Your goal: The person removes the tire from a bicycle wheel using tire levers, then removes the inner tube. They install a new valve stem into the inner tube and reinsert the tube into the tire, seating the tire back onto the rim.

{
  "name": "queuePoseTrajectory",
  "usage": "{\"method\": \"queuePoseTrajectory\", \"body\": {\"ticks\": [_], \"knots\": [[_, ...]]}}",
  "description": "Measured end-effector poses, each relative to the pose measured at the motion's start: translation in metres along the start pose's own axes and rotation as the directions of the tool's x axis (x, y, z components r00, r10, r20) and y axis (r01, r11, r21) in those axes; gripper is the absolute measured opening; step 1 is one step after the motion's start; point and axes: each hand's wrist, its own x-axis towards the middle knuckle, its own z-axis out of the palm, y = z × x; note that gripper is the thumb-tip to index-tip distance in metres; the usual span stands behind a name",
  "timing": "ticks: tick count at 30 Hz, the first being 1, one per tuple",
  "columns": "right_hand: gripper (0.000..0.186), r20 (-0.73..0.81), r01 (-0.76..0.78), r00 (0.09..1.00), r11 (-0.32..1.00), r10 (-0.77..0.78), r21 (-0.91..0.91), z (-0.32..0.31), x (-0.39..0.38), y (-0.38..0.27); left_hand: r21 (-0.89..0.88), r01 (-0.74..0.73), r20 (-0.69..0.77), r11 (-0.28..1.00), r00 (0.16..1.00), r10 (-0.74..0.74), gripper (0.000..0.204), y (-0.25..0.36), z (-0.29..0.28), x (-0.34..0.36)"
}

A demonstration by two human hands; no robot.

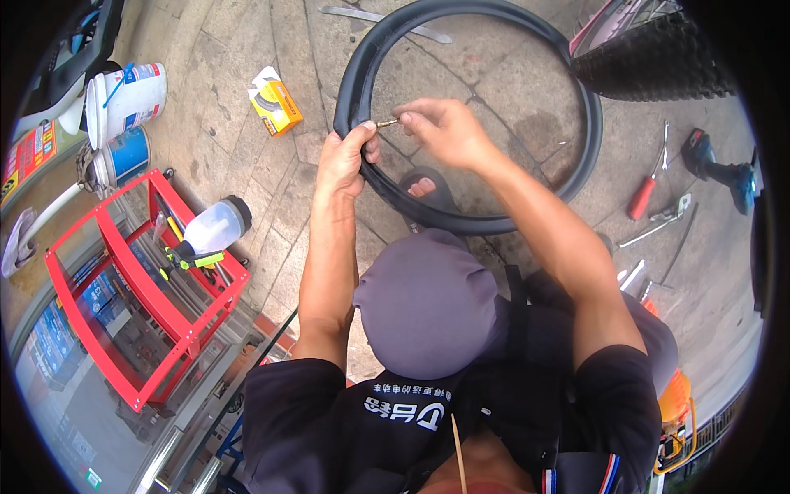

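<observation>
A black tire (pixel 589 123) stands out as a ring above the paved ground, in front of my body. My left hand (pixel 344 160) is closed round its left side, thumb on the inner edge. From that edge a brass-coloured valve stem (pixel 385 124) points toward the middle of the ring. My right hand (pixel 444 130) pinches the stem's free end between thumb and fingertips; whether a cap sits there is too small to tell. My foot in a dark sandal (pixel 428 189) shows through the ring, near its lower left.
A yellow-orange box (pixel 276 105) lies left of the tire, a flat metal bar (pixel 432 34) beyond it. At right are a red-handled screwdriver (pixel 642 199), a cordless power tool (pixel 724 171) and a knobbly wheel (pixel 658 62). A red cart (pixel 144 280) with a spray bottle (pixel 216 226) stands left.
</observation>
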Motion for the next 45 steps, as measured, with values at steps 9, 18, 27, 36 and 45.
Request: {"method": "queuePoseTrajectory", "body": {"ticks": [9, 18, 27, 36, 45], "knots": [[0.029, 0.16, 0.346, 0.938, 0.818, -0.307, -0.46, -0.013, 0.006, 0.003, 0.066, -0.015, -0.012, 0.998, 1.0, 0.016, 0.008, -0.002, -0.002, 0.001], [0.034, 0.196, -0.117, 0.975, 0.992, 0.105, 0.049, -0.014, 0.007, 0.002, 0.035, -0.04, -0.022, 0.999, 0.999, 0.04, 0.009, -0.006, -0.004, 0.003], [0.027, -0.061, -0.132, 0.974, 0.767, 0.218, 0.627, 0.01, 0.004, 0.022, -0.039, -0.012, 0.007, 0.999, 1.0, 0.012, 0.01, -0.004, -0.001, 0.005], [0.036, -0.381, 0.013, 0.924, 0.989, 0.045, 0.15, 0.028, 0.011, 0.038, -0.02, 0.002, 0.035, 1.0, 0.999, -0.001, 0.012, -0.009, 0.0, 0.008], [0.032, -0.365, 0.12, 0.922, 0.992, -0.128, -0.046, 0.022, 0.003, 0.026, -0.059, 0.009, 0.034, 0.998, 0.999, -0.007, 0.011, -0.011, -0.005, 0.009]]}}
